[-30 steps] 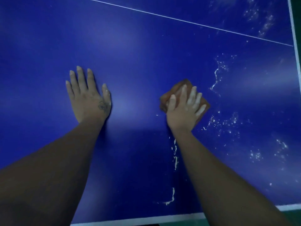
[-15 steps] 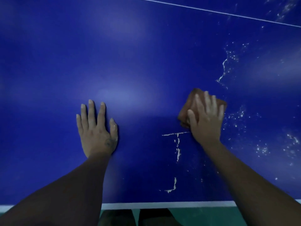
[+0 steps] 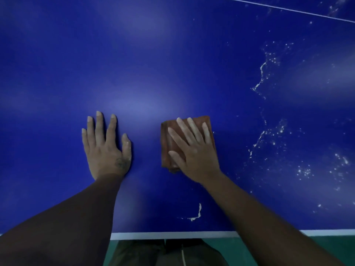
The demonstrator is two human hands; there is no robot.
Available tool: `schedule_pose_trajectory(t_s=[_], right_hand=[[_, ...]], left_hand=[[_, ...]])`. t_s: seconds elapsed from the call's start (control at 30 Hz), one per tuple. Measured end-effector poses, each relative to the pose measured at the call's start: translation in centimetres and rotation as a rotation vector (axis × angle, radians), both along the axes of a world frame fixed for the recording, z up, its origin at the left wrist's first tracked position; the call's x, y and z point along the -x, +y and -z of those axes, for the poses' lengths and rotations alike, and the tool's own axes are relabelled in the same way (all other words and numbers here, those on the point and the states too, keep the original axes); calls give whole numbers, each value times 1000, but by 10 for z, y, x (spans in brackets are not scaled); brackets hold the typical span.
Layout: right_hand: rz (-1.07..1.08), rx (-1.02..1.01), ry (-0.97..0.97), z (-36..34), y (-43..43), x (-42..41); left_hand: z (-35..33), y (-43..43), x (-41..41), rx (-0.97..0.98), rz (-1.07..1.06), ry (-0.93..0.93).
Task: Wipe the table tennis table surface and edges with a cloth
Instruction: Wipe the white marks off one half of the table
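Observation:
The blue table tennis table fills the view, its white near edge line at the bottom. A folded brown cloth lies flat on the surface, right of centre. My right hand presses on the cloth with straight, spread fingers. My left hand rests flat on the bare blue surface to the left of the cloth, fingers straight. White streaks and specks cover the table to the right of the cloth. One curled white smear sits near the front edge.
A thin white centre line crosses the far top right. Below the table edge I see green floor and dark trouser legs.
My right hand slid the cloth leftward and toward me. The white streaks that lay just below the cloth are gone. My left hand stays flat on the table.

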State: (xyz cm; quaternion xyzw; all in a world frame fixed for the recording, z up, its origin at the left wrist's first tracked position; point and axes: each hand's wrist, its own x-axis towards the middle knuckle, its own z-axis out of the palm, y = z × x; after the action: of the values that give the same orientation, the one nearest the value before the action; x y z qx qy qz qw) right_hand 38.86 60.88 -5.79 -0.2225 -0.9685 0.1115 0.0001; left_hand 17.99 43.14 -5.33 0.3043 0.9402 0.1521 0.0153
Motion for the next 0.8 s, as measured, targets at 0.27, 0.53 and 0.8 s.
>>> schedule_pose_trajectory(t_s=[0.27, 0.53, 0.8], right_hand=[[445, -84, -92, -8, 42, -78], [541, -24, -60, -3, -55, -16], [-63, -50, -30, -7, 8, -69]], left_hand=[[2, 0, 0, 1, 4, 22], [0, 1, -1, -5, 2, 17], [-4, -1, -2, -2, 11, -8]])
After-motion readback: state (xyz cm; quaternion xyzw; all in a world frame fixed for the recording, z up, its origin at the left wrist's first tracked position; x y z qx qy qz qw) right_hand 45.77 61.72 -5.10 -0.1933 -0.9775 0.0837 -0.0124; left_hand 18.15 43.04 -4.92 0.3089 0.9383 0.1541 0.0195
